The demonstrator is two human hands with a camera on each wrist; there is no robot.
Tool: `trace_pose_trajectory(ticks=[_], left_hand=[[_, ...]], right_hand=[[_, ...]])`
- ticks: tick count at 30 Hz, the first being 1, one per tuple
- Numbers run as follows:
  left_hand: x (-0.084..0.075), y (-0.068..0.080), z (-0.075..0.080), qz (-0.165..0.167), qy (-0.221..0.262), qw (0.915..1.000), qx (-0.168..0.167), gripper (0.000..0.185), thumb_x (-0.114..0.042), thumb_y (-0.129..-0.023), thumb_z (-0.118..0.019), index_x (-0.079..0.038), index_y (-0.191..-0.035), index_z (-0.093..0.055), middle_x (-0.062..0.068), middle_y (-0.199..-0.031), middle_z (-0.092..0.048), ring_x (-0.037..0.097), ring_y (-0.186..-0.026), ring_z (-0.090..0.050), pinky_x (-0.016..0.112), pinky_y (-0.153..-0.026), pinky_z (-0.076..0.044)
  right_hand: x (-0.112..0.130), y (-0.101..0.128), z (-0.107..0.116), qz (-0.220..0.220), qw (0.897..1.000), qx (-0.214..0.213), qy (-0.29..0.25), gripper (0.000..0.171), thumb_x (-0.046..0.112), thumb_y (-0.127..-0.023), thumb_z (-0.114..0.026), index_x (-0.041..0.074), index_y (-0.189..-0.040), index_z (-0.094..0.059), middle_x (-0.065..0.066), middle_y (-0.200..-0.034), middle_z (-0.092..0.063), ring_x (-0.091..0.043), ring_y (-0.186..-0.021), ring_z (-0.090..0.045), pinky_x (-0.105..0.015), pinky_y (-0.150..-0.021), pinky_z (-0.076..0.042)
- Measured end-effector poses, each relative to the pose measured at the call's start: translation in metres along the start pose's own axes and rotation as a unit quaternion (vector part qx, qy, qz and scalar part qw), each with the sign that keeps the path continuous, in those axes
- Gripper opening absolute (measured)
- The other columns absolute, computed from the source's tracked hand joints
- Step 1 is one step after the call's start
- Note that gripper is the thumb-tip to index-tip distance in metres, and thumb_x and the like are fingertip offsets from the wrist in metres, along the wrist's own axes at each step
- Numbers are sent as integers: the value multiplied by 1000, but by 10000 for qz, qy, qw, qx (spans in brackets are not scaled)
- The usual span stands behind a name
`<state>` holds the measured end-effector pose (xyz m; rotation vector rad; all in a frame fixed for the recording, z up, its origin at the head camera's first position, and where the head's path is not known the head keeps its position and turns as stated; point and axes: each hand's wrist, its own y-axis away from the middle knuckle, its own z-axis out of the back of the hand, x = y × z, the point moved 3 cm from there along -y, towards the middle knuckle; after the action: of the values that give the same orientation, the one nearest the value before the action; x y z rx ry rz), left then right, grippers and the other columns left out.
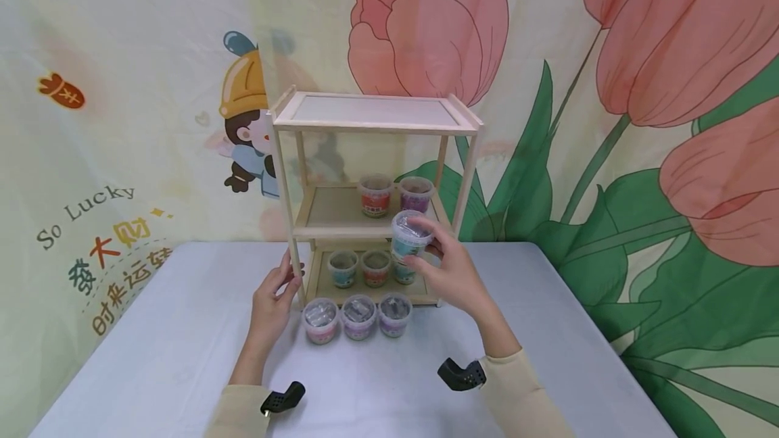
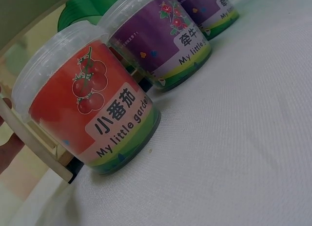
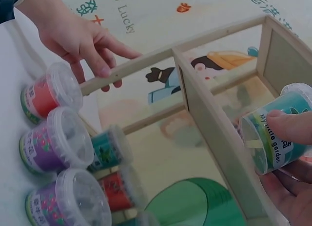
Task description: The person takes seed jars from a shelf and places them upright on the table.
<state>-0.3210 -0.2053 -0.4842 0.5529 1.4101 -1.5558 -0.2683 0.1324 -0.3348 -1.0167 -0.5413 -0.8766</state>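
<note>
The right hand [image 1: 453, 276] curls its fingers [image 3: 292, 126] round a teal-labelled cup [image 1: 409, 236], held nearly upright in the head view, lid up, in front of the middle shelf's [image 1: 341, 211] open edge. The left hand [image 1: 272, 299] wraps its fingers [image 3: 105, 65] round the wooden rack's [image 1: 374, 128] front left post. In the right wrist view the cup's lower part is cut off by fingers. Two cups [image 1: 395, 195] stand at the back right of the middle shelf, leaving its left half open. Three cups [image 1: 358, 316] line the table [image 1: 182, 343] before the rack; three more sit on the bottom shelf, one half hidden.
</note>
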Motion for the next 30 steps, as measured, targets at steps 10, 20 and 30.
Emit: trace_pose_trajectory(ticks=[10,20,30], left_hand=[[1,1,1,-33,221,9998,-4,61,-4,-106,-64,-22,-161,-47,18,-127,-71,-9,-110,-59,6,-90,-51],[1,0,1,-103,131,9999,-6,61,-5,-106,-64,-23,-162,-46,17,-127,-72,-9,-111,-59,6,-92,-50],[3,0,0,-75,174,9998,24,62,-5,-106,-65,-22,-162,-45,19,-129,-71,-10,-111,-59,7,-93,-51]], right_hand=[[-36,26,15,-292,9992,-264,-28,66,-2,-95,-77,19,-153,-53,-13,-154,-53,-33,-138,-57,-41,-113,-52],[-73,47,8,-528,9980,-337,39,69,-8,-91,-79,17,-151,-54,-14,-154,-54,-35,-140,-56,-38,-114,-50],[-95,63,-2,-798,9962,-335,28,69,-11,-89,-79,17,-148,-57,-15,-153,-55,-36,-141,-55,-41,-114,-49]])
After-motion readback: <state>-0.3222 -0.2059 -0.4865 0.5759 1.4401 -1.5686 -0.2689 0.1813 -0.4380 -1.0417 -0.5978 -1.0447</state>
